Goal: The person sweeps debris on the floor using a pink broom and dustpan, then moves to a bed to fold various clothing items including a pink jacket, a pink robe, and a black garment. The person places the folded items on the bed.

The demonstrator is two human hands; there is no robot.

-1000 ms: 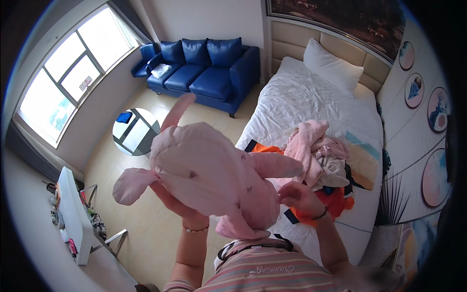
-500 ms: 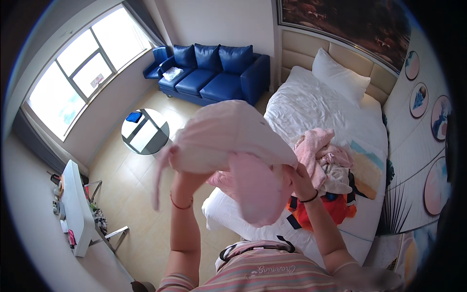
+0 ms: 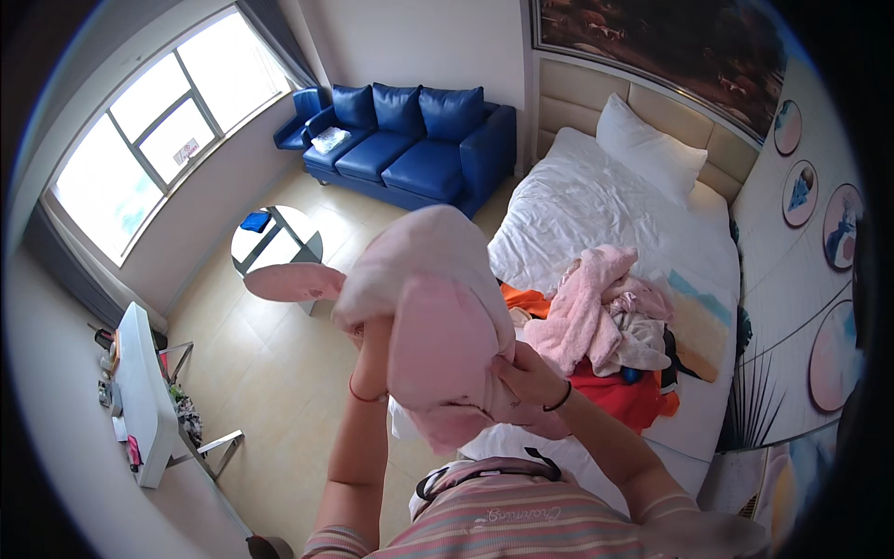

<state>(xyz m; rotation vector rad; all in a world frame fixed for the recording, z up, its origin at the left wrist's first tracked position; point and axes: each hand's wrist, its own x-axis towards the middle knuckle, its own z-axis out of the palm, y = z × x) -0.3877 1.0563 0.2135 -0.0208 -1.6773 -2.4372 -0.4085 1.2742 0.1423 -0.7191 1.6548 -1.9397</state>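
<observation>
In front of my chest hangs a pink and white hooded garment point(image 3: 442, 326) with long ear-like flaps, held up between both hands. One pink flap sticks out to the left, while a broader one drapes down the front. My left hand point(image 3: 374, 337) reaches up under its left side, closed on the cloth, most of its fingers hidden. At the right edge, my right hand point(image 3: 529, 374) pinches the fabric. To the right on the bed lies a heap of clothes, with a fluffy pink garment point(image 3: 582, 317) on top and a red one point(image 3: 610, 399) below.
The bed point(image 3: 549, 219) has a white quilt and a pillow point(image 3: 652, 149). A blue sofa point(image 3: 410, 149) stands at the back wall. A round glass table point(image 3: 312, 244) is to the left, and a white desk point(image 3: 149, 410) with small items is at far left.
The garment has turned and bunched closer to my chest, its left flap swinging up and outward. My right hand has moved left and down, uncovering more of the clothes heap.
</observation>
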